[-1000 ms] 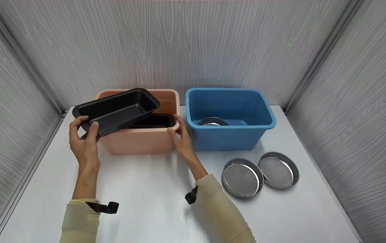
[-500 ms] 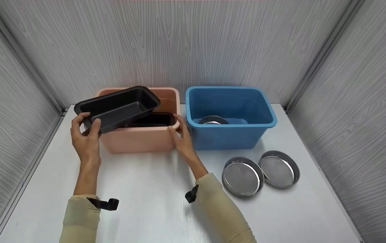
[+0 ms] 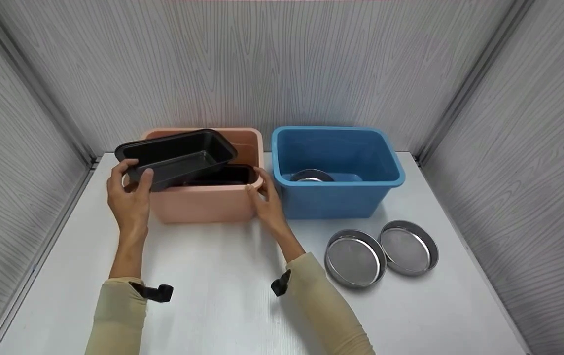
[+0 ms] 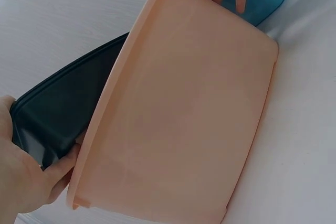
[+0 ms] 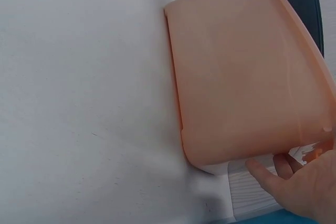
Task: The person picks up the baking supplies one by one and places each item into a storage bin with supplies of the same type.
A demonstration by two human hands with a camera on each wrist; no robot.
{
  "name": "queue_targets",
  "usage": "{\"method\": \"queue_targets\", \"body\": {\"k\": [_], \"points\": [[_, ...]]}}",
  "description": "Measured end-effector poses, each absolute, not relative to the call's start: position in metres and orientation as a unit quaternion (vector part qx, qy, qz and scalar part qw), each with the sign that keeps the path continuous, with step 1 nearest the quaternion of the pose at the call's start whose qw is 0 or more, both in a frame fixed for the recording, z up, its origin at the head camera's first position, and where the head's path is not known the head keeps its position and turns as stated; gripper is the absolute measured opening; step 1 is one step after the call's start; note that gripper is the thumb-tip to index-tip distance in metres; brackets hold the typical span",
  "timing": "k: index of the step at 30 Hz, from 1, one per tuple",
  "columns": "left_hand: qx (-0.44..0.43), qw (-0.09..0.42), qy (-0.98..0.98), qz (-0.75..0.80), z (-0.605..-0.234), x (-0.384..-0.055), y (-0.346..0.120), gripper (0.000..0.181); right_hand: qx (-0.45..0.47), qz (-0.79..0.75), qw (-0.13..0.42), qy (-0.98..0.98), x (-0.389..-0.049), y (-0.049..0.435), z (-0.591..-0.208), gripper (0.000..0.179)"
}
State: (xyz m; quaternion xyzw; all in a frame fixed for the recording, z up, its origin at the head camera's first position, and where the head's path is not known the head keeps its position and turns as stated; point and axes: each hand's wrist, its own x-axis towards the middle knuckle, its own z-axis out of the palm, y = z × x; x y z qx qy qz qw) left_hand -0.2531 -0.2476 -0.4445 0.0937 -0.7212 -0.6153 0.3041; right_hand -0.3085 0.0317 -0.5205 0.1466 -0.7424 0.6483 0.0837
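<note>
My left hand (image 3: 131,199) grips the left end of a black loaf pan (image 3: 178,160), which is tilted over the mouth of a pink bin (image 3: 203,204). In the left wrist view the loaf pan (image 4: 63,93) sticks out past the rim of the pink bin (image 4: 178,103). A second dark pan (image 3: 230,175) lies inside the bin, partly covered by the first. My right hand (image 3: 269,207) holds the bin's right front corner, thumb at the front and fingers on the side. The right wrist view shows this hand (image 5: 299,182) at the corner of the bin (image 5: 247,77).
A blue bin (image 3: 331,199) stands right of the pink one, with a round metal pan (image 3: 311,176) inside. Two more round metal pans (image 3: 355,261) (image 3: 406,248) lie side by side on the white table (image 3: 213,296). Wood-grain panels (image 3: 282,64) enclose the back and sides.
My left hand and the loaf pan have shifted a little to the right, and the pan has dipped slightly toward the pink bin. My right hand stays at the bin's corner.
</note>
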Motion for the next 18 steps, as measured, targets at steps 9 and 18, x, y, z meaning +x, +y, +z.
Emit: {"method": "queue_targets", "body": {"k": [9,18], "points": [[0.077,0.311,-0.734,-0.599,-0.424,-0.244,-0.233,0.044,0.148,0.651,0.078,-0.74,-0.308,0.032,-0.521,0.054],[0.062,0.313,-0.754,-0.574,-0.443,-0.264,-0.247,0.046,0.137,0.642,0.079,-0.751,-0.309,0.032,-0.518,0.054]]}}
